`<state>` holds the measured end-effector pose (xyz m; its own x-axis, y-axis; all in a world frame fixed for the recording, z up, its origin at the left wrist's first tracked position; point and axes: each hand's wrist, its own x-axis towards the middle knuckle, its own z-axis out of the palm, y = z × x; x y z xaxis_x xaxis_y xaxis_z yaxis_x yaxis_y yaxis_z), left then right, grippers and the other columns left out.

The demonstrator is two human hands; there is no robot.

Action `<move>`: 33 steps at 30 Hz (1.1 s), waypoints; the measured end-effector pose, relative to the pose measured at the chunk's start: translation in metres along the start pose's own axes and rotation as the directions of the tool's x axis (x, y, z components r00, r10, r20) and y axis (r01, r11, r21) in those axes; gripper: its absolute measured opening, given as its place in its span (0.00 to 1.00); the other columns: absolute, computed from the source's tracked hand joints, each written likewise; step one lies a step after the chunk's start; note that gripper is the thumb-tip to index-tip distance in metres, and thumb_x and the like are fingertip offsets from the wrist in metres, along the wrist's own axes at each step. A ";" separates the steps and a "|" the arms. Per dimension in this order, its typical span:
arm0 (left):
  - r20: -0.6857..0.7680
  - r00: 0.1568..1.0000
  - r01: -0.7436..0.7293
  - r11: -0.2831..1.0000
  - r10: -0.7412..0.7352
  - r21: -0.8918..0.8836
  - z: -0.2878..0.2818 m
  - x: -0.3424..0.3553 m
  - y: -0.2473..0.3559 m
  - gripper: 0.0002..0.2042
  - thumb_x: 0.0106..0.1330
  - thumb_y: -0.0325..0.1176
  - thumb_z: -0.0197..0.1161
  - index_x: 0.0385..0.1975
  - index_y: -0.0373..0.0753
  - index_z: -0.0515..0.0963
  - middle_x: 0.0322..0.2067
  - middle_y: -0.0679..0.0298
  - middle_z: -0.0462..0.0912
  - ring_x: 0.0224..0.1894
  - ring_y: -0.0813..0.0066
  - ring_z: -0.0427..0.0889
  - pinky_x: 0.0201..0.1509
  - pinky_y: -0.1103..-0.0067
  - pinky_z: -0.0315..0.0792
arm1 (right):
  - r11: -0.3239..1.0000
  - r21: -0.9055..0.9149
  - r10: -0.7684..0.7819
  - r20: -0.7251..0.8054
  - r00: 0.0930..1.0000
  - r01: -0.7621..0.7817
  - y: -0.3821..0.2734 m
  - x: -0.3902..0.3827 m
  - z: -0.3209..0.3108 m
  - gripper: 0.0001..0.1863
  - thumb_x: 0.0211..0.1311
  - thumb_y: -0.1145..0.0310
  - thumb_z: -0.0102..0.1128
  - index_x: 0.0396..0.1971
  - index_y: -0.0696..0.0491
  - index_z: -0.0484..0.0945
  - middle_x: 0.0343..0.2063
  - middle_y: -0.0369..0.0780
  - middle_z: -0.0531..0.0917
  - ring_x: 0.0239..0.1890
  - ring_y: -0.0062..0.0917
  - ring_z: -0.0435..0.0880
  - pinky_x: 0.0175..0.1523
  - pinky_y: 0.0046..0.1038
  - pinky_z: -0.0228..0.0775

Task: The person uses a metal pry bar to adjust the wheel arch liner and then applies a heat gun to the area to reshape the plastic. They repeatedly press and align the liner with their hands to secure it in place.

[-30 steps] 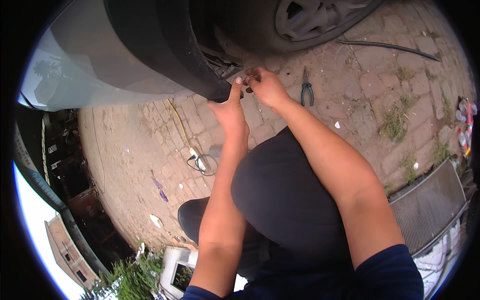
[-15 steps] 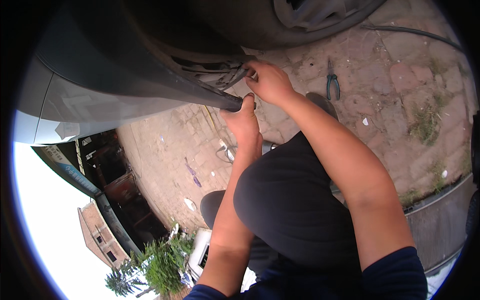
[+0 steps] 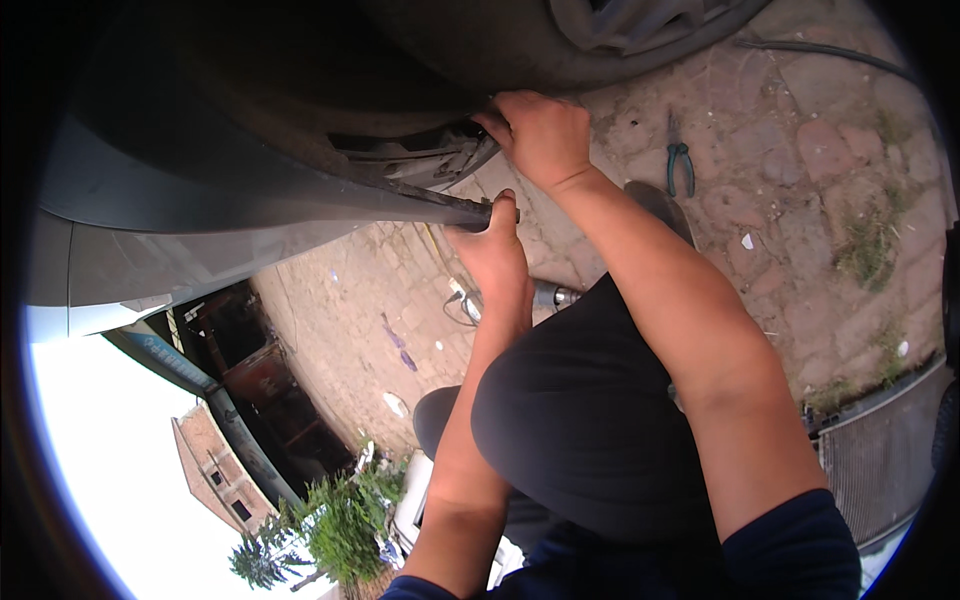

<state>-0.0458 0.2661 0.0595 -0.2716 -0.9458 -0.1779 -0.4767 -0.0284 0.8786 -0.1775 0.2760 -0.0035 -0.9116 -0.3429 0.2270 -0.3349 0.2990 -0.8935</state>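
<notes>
My left hand [image 3: 492, 250] grips the lower end of a car's grey bumper [image 3: 200, 250] where its dark edge [image 3: 400, 200] ends, thumb over the top and fingers mostly hidden underneath. Higher and to the right, my right hand [image 3: 540, 135] has its fingers closed on the edge of a dark plastic wheel-arch liner [image 3: 420, 150], beside a slotted piece inside the arch. Above both hands is the car's wheel [image 3: 640, 45]. Teal-handled pliers [image 3: 680, 165] lie on the paving to the right of my right hand.
A black strip [image 3: 840, 55] lies by the wheel on the brick paving [image 3: 790, 230]. A radiator [image 3: 870, 450] sits at lower right. Cables [image 3: 460, 305] and a metal cylinder [image 3: 555, 296] are behind my left hand. My bent knee [image 3: 540, 400] is between my arms; a dark open building [image 3: 250, 370] stands left.
My right hand has moved up along the liner edge. The bumper's end and my left hand appear lower in view, and the view has shifted, showing more of the arch's inside and the sky.
</notes>
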 end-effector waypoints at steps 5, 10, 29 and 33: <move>0.029 1.000 0.010 0.999 -0.011 0.050 -0.005 0.002 -0.001 0.31 0.64 0.30 0.76 0.62 0.28 0.67 0.50 0.58 0.77 0.50 0.71 0.75 0.58 0.74 0.72 | 0.994 -0.039 0.103 -0.044 0.994 -0.105 -0.003 0.001 -0.003 0.20 0.62 0.44 0.74 0.26 0.45 0.87 0.23 0.37 0.87 0.29 0.42 0.89 0.32 0.43 0.76; 0.068 0.997 -0.038 0.999 0.038 -0.002 -0.007 0.010 -0.009 0.29 0.66 0.30 0.77 0.60 0.28 0.67 0.51 0.58 0.76 0.51 0.71 0.75 0.59 0.74 0.73 | 0.952 0.084 0.288 0.085 0.954 -0.295 -0.020 -0.013 -0.004 0.19 0.67 0.45 0.71 0.32 0.46 0.91 0.24 0.40 0.88 0.30 0.43 0.88 0.35 0.45 0.77; 0.044 0.995 -0.079 0.991 0.085 -0.106 -0.002 0.008 -0.011 0.23 0.67 0.30 0.75 0.56 0.30 0.73 0.45 0.66 0.80 0.45 0.77 0.78 0.53 0.77 0.73 | 0.754 0.611 -0.100 0.472 0.876 -0.243 0.006 -0.019 0.025 0.20 0.77 0.59 0.58 0.61 0.53 0.82 0.55 0.47 0.86 0.58 0.48 0.83 0.65 0.44 0.75; 0.059 0.998 -0.032 0.997 0.036 -0.076 -0.004 0.004 -0.007 0.34 0.65 0.27 0.76 0.67 0.26 0.65 0.56 0.56 0.77 0.56 0.70 0.77 0.64 0.75 0.72 | 0.829 0.547 -0.362 0.373 0.854 0.113 0.004 -0.004 0.027 0.18 0.80 0.67 0.52 0.62 0.57 0.81 0.59 0.49 0.85 0.63 0.46 0.82 0.69 0.38 0.73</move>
<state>-0.0397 0.2609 0.0542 -0.3377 -0.9254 -0.1720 -0.4031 -0.0229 0.9148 -0.1689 0.2545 -0.0187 -0.5683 -0.7334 0.3730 -0.2502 -0.2778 -0.9275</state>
